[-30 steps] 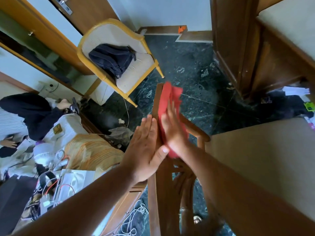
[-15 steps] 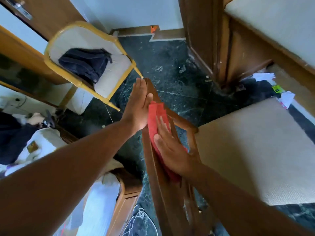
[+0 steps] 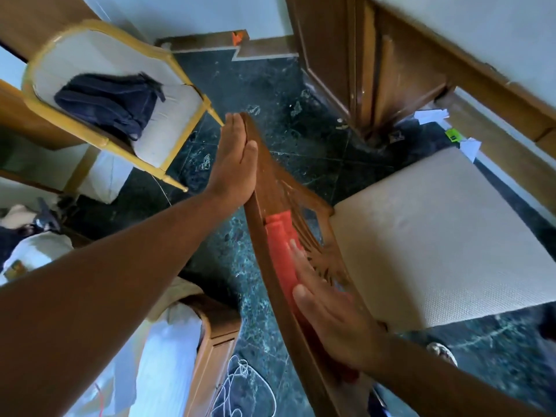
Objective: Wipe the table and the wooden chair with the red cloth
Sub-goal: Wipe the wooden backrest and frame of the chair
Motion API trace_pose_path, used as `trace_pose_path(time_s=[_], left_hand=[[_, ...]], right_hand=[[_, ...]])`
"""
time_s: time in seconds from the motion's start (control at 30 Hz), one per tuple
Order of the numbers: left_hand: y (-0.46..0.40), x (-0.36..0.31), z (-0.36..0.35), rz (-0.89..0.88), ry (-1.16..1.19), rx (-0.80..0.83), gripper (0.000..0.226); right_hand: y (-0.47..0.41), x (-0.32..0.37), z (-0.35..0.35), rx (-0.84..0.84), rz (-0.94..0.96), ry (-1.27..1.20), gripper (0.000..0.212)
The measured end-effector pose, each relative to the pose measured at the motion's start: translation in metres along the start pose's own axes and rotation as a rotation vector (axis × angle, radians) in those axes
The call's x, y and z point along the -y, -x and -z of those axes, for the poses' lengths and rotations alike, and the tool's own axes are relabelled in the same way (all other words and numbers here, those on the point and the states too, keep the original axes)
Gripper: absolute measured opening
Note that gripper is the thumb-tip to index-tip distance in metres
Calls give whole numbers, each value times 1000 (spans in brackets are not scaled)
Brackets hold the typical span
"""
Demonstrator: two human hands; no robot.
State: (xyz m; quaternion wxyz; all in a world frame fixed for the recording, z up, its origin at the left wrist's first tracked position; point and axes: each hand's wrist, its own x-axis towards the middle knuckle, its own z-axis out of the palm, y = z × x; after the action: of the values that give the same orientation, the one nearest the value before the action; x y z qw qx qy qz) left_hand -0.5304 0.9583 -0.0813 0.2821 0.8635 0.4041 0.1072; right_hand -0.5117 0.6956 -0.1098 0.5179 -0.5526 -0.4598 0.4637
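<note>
I look down on the wooden chair (image 3: 272,188), seen from above its carved backrest, with its beige seat cushion (image 3: 436,236) to the right. My left hand (image 3: 234,164) lies flat against the outer side of the backrest near its top end, fingers together. My right hand (image 3: 328,314) presses the red cloth (image 3: 278,245) flat against the inner face of the backrest, lower down. Part of the cloth is hidden under my palm. No table top shows clearly in this view.
A yellow-framed chair (image 3: 102,85) with a dark bag (image 3: 111,103) stands at the upper left. A wooden bed frame (image 3: 376,70) fills the upper right, with paper scraps (image 3: 430,115) by it. White cables (image 3: 240,383) lie on the dark marble floor (image 3: 301,139).
My right hand has slid the red cloth down the backrest toward me. My left hand moved up to the top end of the backrest and stays there.
</note>
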Motion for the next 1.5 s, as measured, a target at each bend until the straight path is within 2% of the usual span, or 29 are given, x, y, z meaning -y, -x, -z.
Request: trace_pose_path(time_s=[0.1, 0.17, 0.23, 0.33, 0.4, 0.47, 0.53, 0.6, 0.67, 0.77, 0.83, 0.93, 1.0, 1.07, 1.2, 1.27, 1.4, 1.5], left_hand=[[1, 0, 1, 21, 13, 9, 66], [1, -1, 2, 37, 2, 20, 65], [0, -3, 3, 43, -6, 29, 67], [3, -6, 3, 39, -18, 25, 65], [4, -10, 3, 45, -58, 2, 58], [5, -12, 4, 72, -128, -17, 57], [6, -17, 4, 119, -220, -37, 58], [11, -21, 5, 195, -302, -78, 60], [25, -24, 7, 227, -336, -92, 61], [67, -26, 3, 117, -247, 0, 63], [99, -30, -7, 72, -150, 37, 64], [121, -36, -20, 82, -90, -30, 63], [120, -39, -21, 111, -60, -56, 63], [120, -40, -19, 112, -64, -50, 64], [123, -38, -19, 119, -121, -42, 64], [121, -37, -19, 115, -94, -52, 64], [117, -31, -19, 133, 9, -46, 67], [117, -32, -20, 144, -22, -54, 66]], right_hand=[[-69, -3, 7, -92, -85, 33, 46], [-83, -2, 7, -112, -107, 29, 45], [-59, 3, 4, -101, -54, 2, 44], [13, 4, -5, -40, 157, -52, 53], [34, -4, -7, 7, 182, -84, 57], [19, -8, -5, 10, 88, -8, 50], [-13, -12, -2, -26, -43, 46, 54], [-43, -9, 3, -79, -140, 6, 54], [-44, -6, 4, -81, -156, -20, 53], [21, -11, -8, -9, -76, -15, 52], [87, -17, -13, 38, 43, -8, 55], [149, -22, -15, 83, 99, 24, 57], [135, -18, -14, 66, 80, -5, 55], [84, -16, -14, 39, 58, 84, 51], [-9, -18, -8, -27, -95, 36, 71], [10, -19, -13, -21, -116, 36, 67], [128, -10, -22, 60, 112, -34, 61], [131, -11, -17, 86, 100, 8, 62]])
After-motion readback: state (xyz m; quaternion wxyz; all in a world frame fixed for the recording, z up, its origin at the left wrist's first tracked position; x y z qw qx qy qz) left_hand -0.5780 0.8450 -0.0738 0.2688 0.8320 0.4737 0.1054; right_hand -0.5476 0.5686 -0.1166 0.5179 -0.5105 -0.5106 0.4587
